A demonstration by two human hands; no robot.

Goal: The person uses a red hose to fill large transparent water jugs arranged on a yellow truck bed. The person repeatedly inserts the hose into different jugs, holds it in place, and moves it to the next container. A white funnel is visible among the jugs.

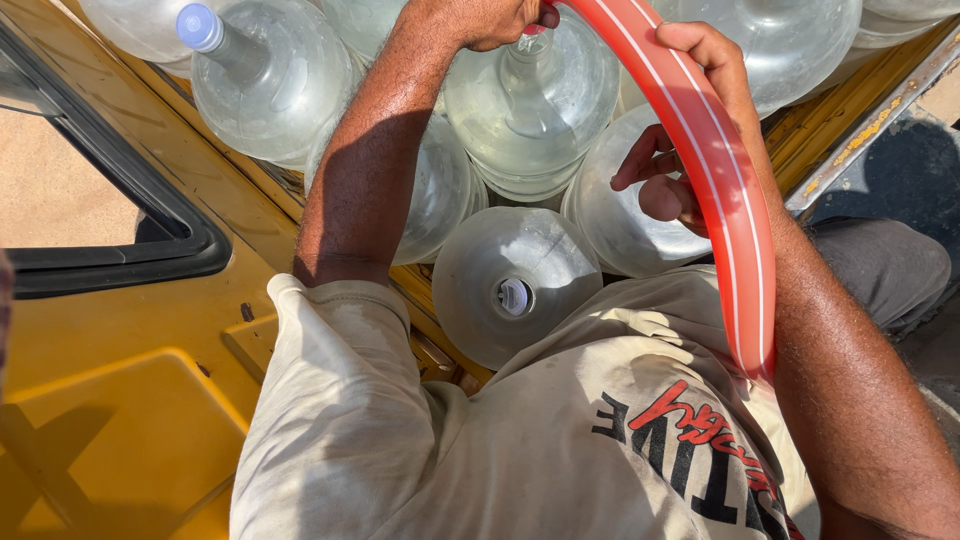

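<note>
Both hands are on the red hose (720, 170). Your left hand (490, 18) is closed around its end at the top edge of the view, right over the neck of the centre bottle (530, 110). Your right hand (690, 130) grips the hose further back, thumb and fingers wrapped round it; from there the hose arcs down past your right forearm and drops out of sight behind your shirt (560, 440).

Progress, my read: the hose end sits at the centre bottle's mouth, so that one looks like the one being filled. Can't tell the water level in it through the glare, or whether water is flowing. The blue-capped bottle (265, 75) at top left is closed, so probably done. The near bottle (510, 285) under your chest shows a white mouth facing up; sealed or open, I can't say. The others' necks are hidden or cut off.

Count:
- 1 hose, red with thin white stripes.
- About 8 large clear water bottles visible, packed touching each other; several are cropped by the top edge, so the count is loose.
- 1 blue cap in view.

All bottles stand in the yellow vehicle body (130, 400); its dark-framed window (120, 250) is on your left, pavement (900, 190) on your right.
</note>
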